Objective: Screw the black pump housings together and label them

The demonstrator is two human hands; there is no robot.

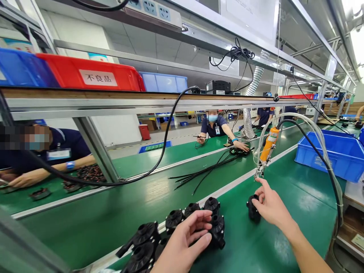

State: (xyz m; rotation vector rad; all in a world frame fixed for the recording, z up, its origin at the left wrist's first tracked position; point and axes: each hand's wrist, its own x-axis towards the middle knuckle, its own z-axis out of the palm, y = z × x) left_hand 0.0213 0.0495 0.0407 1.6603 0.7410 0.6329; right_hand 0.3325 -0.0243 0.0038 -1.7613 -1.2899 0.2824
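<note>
My left hand (189, 240) hovers over a group of black pump housings, fingers loosely curved and thumb apart, with nothing visible in it. Closest to its fingertips is a black round pump housing (217, 224) with a side spout. Several more, such as one housing (174, 219) and another (145, 233), stand partly hidden behind the hand. On the right, my right hand (270, 204) points its index finger up at the tip of a hanging orange electric screwdriver (269, 146); contact is unclear. Its thumb overlaps a single black pump housing (253, 208) standing on the green mat.
A metal rail (227, 185) divides my mat from the green belt (127, 208), where black cables (201, 170) lie. Right stands a blue bin (331, 151), with hoses and a black cable looping before it. Co-workers sit opposite. An overhead shelf carries a red bin (93, 72).
</note>
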